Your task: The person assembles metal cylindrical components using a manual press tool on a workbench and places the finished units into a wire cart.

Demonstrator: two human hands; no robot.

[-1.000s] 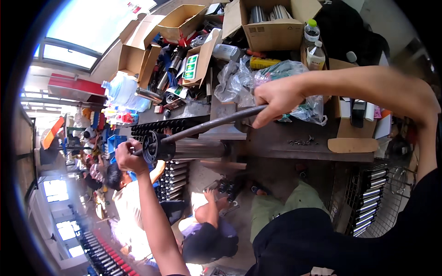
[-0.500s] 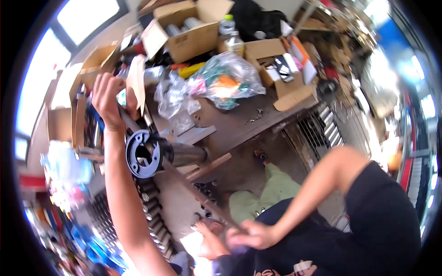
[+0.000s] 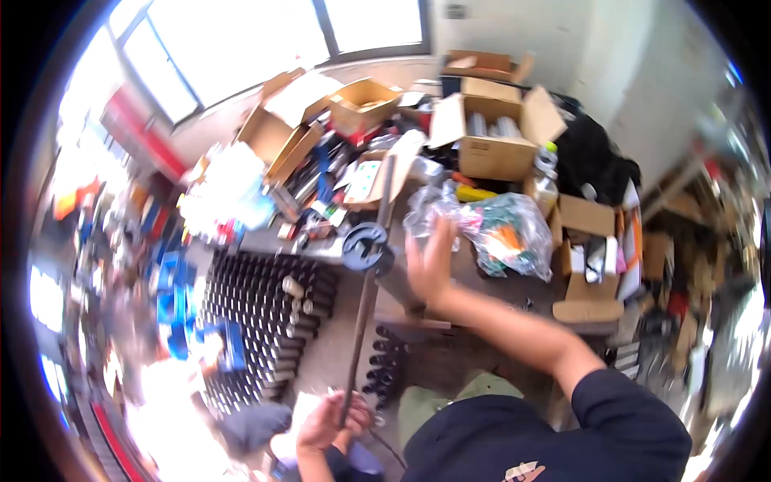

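Note:
A long dark metal bar [image 3: 363, 329] runs across the slotted grey ring [image 3: 367, 247] at the end of a metal tube [image 3: 399, 287] by the bench edge. Around the bar's lower end, the fingers of my left hand [image 3: 321, 426] are closed. My right hand [image 3: 430, 265] is raised beside the ring and tube, with fingers stretched up and apart from the thumb; it appears to hold nothing. Close to my left hand is what looks like another person's hand [image 3: 359, 414], partly hidden by the bar.
Many dark tubes stand in a stack [image 3: 257, 321] at left, with more tubes [image 3: 385, 365] below the bench. On the bench [image 3: 514, 297] lie a clear plastic bag [image 3: 510, 233], an open cardboard box [image 3: 494, 157] and another box [image 3: 590, 277]. Blue bins [image 3: 173, 301] stand far left.
The view has swung left. My left hand has gone from the bar's upper end to its lower end. My right hand has let go of the lower end and risen beside the ring.

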